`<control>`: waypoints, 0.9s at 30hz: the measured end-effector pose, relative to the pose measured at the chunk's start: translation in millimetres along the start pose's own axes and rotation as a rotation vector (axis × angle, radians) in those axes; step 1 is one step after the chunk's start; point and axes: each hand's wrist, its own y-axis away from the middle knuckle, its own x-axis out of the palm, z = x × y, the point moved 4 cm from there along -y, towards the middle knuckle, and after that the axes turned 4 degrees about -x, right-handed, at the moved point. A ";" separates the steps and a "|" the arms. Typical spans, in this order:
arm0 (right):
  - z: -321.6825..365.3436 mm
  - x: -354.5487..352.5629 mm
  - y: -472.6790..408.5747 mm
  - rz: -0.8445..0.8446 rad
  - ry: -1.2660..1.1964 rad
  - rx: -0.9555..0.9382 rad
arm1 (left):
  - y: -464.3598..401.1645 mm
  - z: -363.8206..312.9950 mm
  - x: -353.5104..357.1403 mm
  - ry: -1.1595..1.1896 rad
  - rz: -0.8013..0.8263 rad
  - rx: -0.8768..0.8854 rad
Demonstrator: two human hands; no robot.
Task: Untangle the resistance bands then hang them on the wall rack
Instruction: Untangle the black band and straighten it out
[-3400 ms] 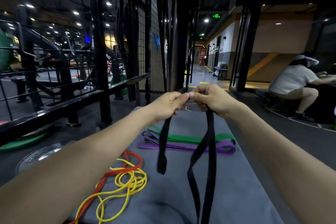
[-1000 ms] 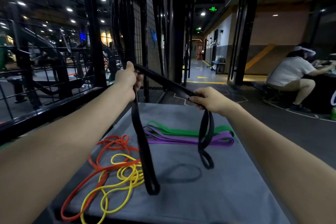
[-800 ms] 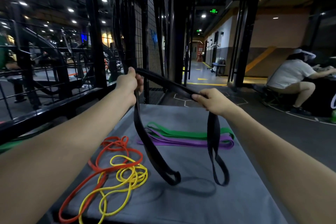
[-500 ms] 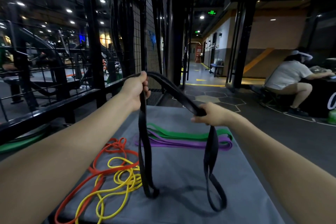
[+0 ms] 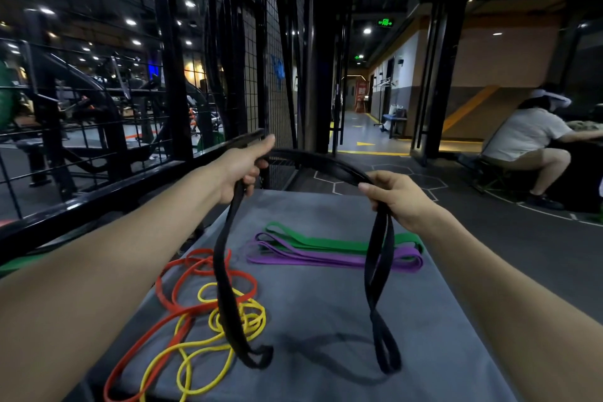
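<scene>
- The bench (image 5: 326, 320), covered in grey, fills the near middle, with a black wire-mesh fence (image 5: 261, 75) beyond its far left corner.
- Both forearms reach out over the bench from the near corners, hands raised above its far end.
- The black band (image 5: 225, 271) arches between the two hands; a loop hangs from each one down toward the bench, the right loop twisted once.
- The left hand (image 5: 243, 170) has its grip clenched round the black band, thumb pointing far.
- The right hand (image 5: 394, 196) pinches the black band with curled fingers.
- An orange band (image 5: 169, 300) and a yellow band (image 5: 208, 339) lie tangled at the near left.
- A green band (image 5: 326, 240) and a purple band (image 5: 310, 259) lie folded flat side by side at the far end.
</scene>
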 end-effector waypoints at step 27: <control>-182.1 31.9 62.5 0.034 0.734 0.530 | -40.4 125.3 -71.8 0.384 -0.682 -0.054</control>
